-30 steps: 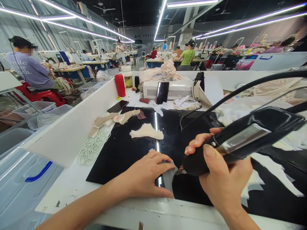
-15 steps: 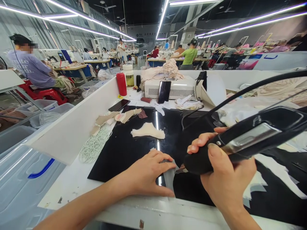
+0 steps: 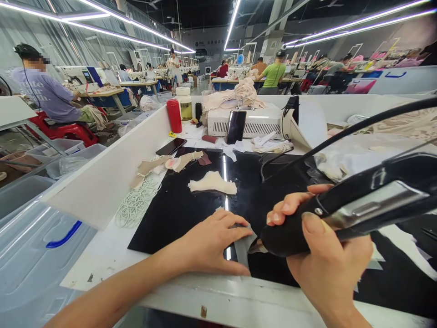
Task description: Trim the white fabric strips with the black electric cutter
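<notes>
My right hand (image 3: 329, 259) is wrapped round a thick black corded power tool (image 3: 368, 205) with a silver side plate. The tool's small metal tip (image 3: 257, 248) points left and meets the right edge of a thin grey sheet piece (image 3: 243, 249); whether it presses on the piece I cannot tell. My left hand (image 3: 218, 241) lies over that piece, thumb and fingers stretched apart, fingertips on it near the tip. Part of the piece is hidden beneath the hand. Farther back, a cream fabric piece (image 3: 212, 183) lies flat on the glossy black board (image 3: 177, 218).
Fabric scraps (image 3: 184, 161) and a coil of pale cord (image 3: 138, 200) lie left of the board. Behind stand a phone (image 3: 236, 126), a white vented box (image 3: 262, 123), a red bottle (image 3: 174, 116) and a jar (image 3: 185, 105). The tool's black cable (image 3: 358, 125) arcs overhead. White cut pieces (image 3: 409, 248) lie right.
The view has shifted slightly. The tool has turned a little, its rear dipping toward the right, while its tip stays at the grey piece. My left hand keeps its place on the piece.
</notes>
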A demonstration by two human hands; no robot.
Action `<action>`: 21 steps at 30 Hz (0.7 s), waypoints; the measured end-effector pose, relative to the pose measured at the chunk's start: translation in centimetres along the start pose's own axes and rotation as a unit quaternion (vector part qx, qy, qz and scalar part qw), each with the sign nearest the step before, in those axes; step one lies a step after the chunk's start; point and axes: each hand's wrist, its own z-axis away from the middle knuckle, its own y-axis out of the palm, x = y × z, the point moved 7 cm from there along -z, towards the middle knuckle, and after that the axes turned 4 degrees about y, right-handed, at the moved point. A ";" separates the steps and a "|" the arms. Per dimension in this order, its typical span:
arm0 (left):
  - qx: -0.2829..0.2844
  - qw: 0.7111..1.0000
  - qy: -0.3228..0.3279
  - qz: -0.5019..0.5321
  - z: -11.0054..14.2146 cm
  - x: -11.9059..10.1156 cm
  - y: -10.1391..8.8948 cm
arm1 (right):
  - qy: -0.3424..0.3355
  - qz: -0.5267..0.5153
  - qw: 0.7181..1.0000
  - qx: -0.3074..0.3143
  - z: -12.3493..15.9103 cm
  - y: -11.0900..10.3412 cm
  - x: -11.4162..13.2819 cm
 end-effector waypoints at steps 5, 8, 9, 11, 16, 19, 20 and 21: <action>0.007 1.000 0.002 0.003 0.0 0.0 0.0 | 0.007 -0.026 1.000 0.013 0.0 0.2 0.5; 0.010 1.000 0.007 0.012 0.0 0.0 -0.2 | 0.012 -0.047 0.999 0.018 0.4 0.3 0.9; 0.010 1.000 0.008 0.014 0.0 0.1 -0.3 | 0.014 -0.050 0.998 0.019 0.5 0.3 0.9; 0.012 1.000 0.006 0.015 -0.1 0.2 -0.3 | 0.019 -0.053 0.998 0.020 0.8 0.3 1.0; 0.010 1.000 0.010 0.008 -0.3 0.3 -0.3 | 0.021 -0.053 0.998 0.019 1.1 0.3 0.9; 0.006 1.000 0.014 0.007 -0.3 0.3 -0.3 | 0.017 -0.049 0.999 0.017 1.1 0.3 0.9; 0.006 1.000 0.014 0.008 -0.3 0.3 -0.3 | 0.015 -0.045 0.999 0.017 1.2 0.3 0.9; 0.005 1.000 0.014 0.009 -0.3 0.3 -0.3 | 0.014 -0.040 0.999 0.017 1.2 0.3 1.0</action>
